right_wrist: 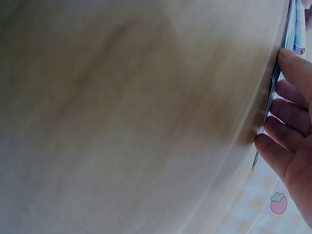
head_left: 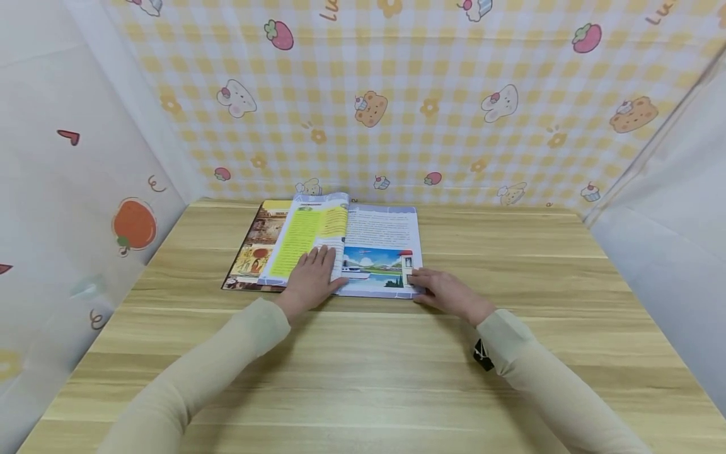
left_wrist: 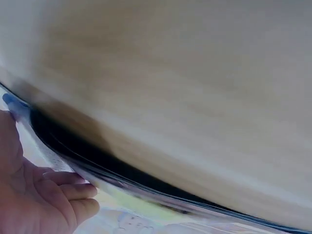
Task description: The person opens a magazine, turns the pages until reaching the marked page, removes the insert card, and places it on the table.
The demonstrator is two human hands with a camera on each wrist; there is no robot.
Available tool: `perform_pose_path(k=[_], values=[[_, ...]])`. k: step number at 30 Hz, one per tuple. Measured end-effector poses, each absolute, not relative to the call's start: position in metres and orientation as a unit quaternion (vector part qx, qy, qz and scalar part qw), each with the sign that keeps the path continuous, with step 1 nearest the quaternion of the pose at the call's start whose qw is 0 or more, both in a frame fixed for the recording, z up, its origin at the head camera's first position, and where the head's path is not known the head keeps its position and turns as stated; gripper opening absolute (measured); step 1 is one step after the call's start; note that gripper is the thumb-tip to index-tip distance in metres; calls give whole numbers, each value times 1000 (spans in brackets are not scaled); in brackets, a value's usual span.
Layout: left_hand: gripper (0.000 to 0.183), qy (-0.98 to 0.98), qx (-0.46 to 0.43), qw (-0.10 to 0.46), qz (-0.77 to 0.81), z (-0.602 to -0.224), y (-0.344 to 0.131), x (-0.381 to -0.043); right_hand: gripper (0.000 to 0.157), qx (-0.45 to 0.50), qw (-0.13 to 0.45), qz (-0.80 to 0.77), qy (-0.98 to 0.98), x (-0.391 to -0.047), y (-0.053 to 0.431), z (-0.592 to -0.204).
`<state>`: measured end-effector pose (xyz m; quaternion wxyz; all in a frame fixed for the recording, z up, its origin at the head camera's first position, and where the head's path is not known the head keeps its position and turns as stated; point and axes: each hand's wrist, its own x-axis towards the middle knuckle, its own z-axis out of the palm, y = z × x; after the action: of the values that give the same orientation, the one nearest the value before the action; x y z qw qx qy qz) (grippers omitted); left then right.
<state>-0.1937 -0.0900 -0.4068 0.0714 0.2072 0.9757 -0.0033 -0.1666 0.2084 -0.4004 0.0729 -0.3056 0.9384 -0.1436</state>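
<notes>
An open magazine (head_left: 380, 230) lies on the table, with text and a picture of a boat and water on its right page. Its left page (head_left: 300, 236) is yellow-green with text and bulges up near the spine. My left hand (head_left: 311, 277) rests on the lower part of that page, fingers extended and thumb reaching across the spine. At the lower right corner, my right hand (head_left: 448, 291) touches the magazine's edge. In the right wrist view, the thumb (right_wrist: 292, 68) and fingers (right_wrist: 287, 114) lie along that edge; whether a page is between them cannot be told.
A brown and yellow picture cover (head_left: 258, 246) sticks out from under the left page. Beside the right sleeve is a small black object (head_left: 483, 356), partly hidden. The wooden table (head_left: 368, 372) meets a checked cloth (head_left: 431, 139) at the back and white cloths at both sides.
</notes>
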Motion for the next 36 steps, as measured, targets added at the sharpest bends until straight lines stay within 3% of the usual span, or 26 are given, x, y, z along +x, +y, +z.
perform_pose_path(k=[8,20,29,36], values=[[60,980,171,97,23,-406,-117,-194,43,-318,60,-147,935,-168,211,-404],[76,983,143,106,43,-415,-134,-194,43,-314,66,-150,935,-168,212,-405],[49,965,251,74,21,-410,-120,-186,44,-312,63,-156,935,-169,212,-406],[48,962,256,97,-10,-403,-103,-182,43,-304,72,-170,935,-169,213,-404]])
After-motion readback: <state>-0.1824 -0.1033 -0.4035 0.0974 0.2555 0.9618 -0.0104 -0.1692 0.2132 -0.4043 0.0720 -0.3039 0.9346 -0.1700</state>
